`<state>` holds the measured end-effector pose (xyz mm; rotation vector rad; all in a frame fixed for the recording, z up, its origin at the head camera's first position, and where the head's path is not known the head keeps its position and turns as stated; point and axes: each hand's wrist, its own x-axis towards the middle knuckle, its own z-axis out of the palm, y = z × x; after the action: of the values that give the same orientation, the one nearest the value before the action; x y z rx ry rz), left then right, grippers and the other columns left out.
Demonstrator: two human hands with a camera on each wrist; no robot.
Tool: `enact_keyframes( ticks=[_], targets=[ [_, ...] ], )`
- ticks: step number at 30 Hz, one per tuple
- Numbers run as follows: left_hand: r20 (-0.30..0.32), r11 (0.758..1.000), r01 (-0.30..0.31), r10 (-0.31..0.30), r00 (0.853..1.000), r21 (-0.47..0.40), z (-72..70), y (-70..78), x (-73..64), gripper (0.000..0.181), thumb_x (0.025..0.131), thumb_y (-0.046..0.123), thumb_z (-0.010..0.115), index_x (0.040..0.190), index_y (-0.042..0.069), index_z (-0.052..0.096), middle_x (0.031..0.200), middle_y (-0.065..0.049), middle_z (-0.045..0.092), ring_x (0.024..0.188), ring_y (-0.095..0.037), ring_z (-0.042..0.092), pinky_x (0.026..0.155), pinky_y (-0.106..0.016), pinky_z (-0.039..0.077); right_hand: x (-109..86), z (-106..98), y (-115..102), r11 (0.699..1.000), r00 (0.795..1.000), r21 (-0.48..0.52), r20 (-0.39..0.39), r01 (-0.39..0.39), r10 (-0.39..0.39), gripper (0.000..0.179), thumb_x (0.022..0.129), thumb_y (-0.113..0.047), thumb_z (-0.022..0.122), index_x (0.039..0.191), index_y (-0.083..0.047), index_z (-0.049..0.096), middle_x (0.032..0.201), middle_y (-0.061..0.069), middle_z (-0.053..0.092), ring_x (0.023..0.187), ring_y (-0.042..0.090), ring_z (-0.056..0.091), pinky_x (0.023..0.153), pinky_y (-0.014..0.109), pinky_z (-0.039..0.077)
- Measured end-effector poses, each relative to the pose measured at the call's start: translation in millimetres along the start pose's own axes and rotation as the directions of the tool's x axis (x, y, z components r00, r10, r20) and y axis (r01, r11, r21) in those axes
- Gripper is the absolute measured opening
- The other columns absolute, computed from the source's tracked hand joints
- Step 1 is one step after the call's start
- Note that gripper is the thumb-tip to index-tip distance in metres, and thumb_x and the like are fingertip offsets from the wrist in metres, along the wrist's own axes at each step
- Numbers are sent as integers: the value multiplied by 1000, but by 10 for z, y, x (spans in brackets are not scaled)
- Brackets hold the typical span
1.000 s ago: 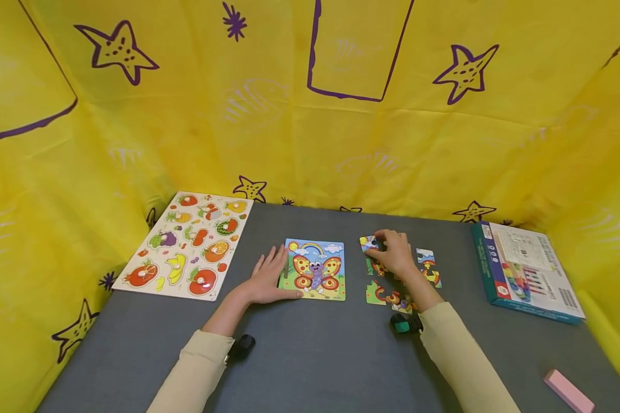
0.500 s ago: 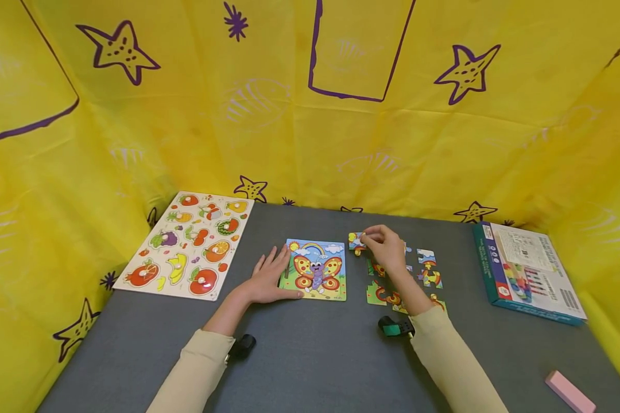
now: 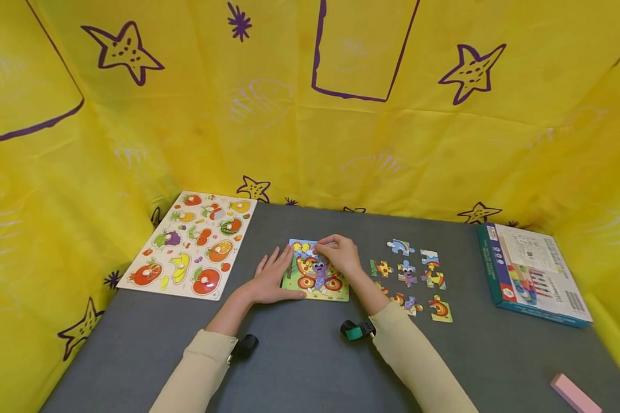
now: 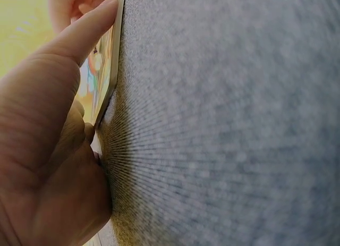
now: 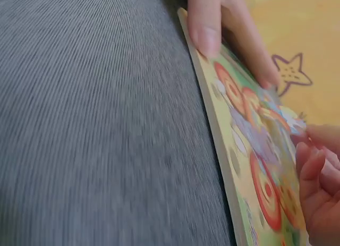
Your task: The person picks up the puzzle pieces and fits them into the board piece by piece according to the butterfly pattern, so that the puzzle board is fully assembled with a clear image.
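My left hand (image 3: 268, 282) lies with straight fingers along the left side of a square butterfly puzzle board (image 3: 336, 293), its thumb on the front edge. Over the board's upper part, my right hand (image 3: 343, 256) pinches a jigsaw piece (image 3: 306, 250) printed with a sun and sky. In the right wrist view, fingertips hold that piece (image 5: 292, 120) close above the printed picture. Right of the board lie several loose jigsaw pieces, among them a blue rainbow piece (image 3: 400, 247), a purple face piece (image 3: 407, 273) and a red-and-green corner piece (image 3: 440, 309).
A fruit peg puzzle (image 3: 190, 252) lies on the left of the grey table (image 3: 299, 367). To the right are a flat teal-sided box (image 3: 537, 272) and, nearer the front, a pink block (image 3: 575, 393). A yellow patterned cloth (image 3: 310, 149) encloses the back and sides.
My right hand has lifted the sun piece from among the loose pieces and carried it left over the board. The left hand has stayed at the board's left side.
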<state>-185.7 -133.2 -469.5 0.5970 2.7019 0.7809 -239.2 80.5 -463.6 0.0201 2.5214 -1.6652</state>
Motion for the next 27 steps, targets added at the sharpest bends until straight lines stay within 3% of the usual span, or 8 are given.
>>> enact_keyframes(
  ticks=[5,14,19,23,27],
  targets=[
    [6,1000,-14,13,1000,16,5,0,2,106,83,58,68,157,10,9,163,-14,0,147,-37,-5,114,-59,0,27,123,-23,999,999,-35,-8,33,-34,19,88,-27,74,94,-9,72,74,1,72,56,16,59,49,25,44],
    [4,1000,-25,25,1000,17,-7,1,-20,99,85,55,68,156,8,18,162,-15,2,147,-39,-5,113,-60,0,77,164,-8,970,989,-200,-23,141,-149,18,89,-26,73,94,-9,74,81,2,73,66,14,63,58,27,49],
    [7,999,-31,31,1000,26,-1,-9,-12,100,85,57,67,156,7,18,162,-16,1,147,-39,-4,113,-61,0,66,86,-6,947,977,-243,94,211,-193,19,90,-25,73,102,-10,74,86,0,71,69,13,60,61,27,47],
    [10,999,-30,30,1000,31,-5,-6,-19,100,85,57,67,156,7,17,162,-15,1,147,-39,-4,113,-61,0,49,31,9,920,955,-287,209,266,-211,27,87,-24,75,111,-12,72,96,0,66,68,13,53,60,28,44],
    [2,999,-29,29,1000,29,-17,13,-25,100,85,55,68,156,7,17,162,-16,2,147,-39,-3,113,-61,1,70,29,36,902,943,-314,247,297,-224,31,86,-23,77,115,-13,70,101,1,62,69,13,50,63,28,43]
  ],
)
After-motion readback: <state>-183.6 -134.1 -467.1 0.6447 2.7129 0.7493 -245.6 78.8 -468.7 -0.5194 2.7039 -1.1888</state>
